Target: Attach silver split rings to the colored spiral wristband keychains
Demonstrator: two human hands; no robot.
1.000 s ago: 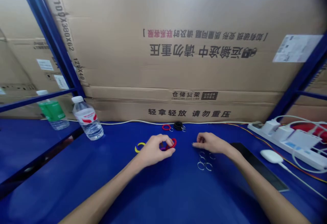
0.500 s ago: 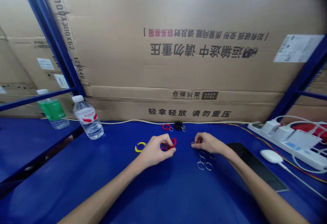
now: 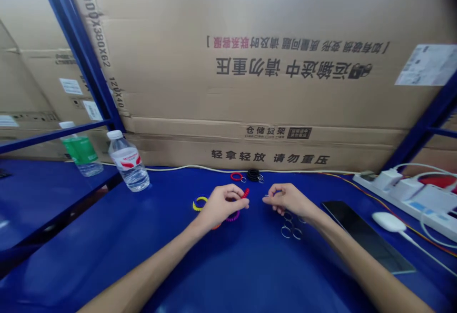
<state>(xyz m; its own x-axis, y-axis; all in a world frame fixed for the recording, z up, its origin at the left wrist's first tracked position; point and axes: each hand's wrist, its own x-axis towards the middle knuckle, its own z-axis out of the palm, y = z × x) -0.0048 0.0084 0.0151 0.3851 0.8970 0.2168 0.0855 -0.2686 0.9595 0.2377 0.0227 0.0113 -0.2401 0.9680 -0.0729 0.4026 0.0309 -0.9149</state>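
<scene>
Between thumb and fingers, my left hand (image 3: 225,204) pinches a red coil wristband (image 3: 245,193), mostly hidden by the fingers. A purple coil (image 3: 233,216) and a bit of orange coil (image 3: 216,227) show on the table beneath that hand, with a yellow coil (image 3: 197,204) to its left. My right hand (image 3: 283,199) is closed in a pinch on a metal key ring (image 3: 266,196), of which only a sliver shows. Several metal key rings (image 3: 296,233) lie just below the right hand. Farther back are a red coil with a ring (image 3: 236,176) and black coils (image 3: 253,175).
Two water bottles (image 3: 129,163) stand at the left by a blue metal frame (image 3: 85,55). A dark tablet-like slab (image 3: 371,237), a white charger puck (image 3: 388,221) and a power strip (image 3: 428,217) with cables lie at the right. A large cardboard box (image 3: 228,103) stands behind.
My right hand has lifted slightly off the table with the key ring and turned toward the left hand. The left hand still holds the red coil. The view has shifted slightly.
</scene>
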